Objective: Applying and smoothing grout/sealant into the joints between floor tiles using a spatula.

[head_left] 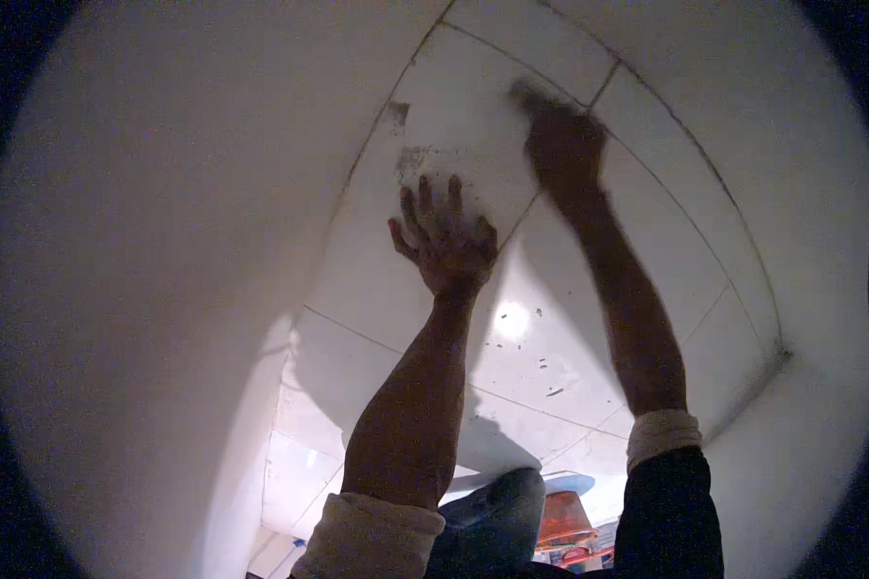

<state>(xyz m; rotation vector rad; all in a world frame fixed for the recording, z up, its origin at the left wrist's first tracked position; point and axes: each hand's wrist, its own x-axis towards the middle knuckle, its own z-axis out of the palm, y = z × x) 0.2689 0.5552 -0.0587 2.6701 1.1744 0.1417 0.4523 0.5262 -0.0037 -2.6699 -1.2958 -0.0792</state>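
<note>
White tile (483, 135) lies under the splayed left hand (451, 241); right hand (567, 159) clasps a blurred object (531, 96).

Your light was dim and uneven: the far end of the tiled floor (483, 68) and the left wall (154, 251) looked grey, while the floor near the lower edge was much brighter. A round white glare burned on the tiles between your arms, and broad shadows spread beside both. Your right hand (568, 154) and the dark tool (531, 96) in it were smeared by blur; your left hand (451, 241) came out clearer. Grain speckled the dark parts, the grout lines bowed, and blackness rounded off your corners.
</note>
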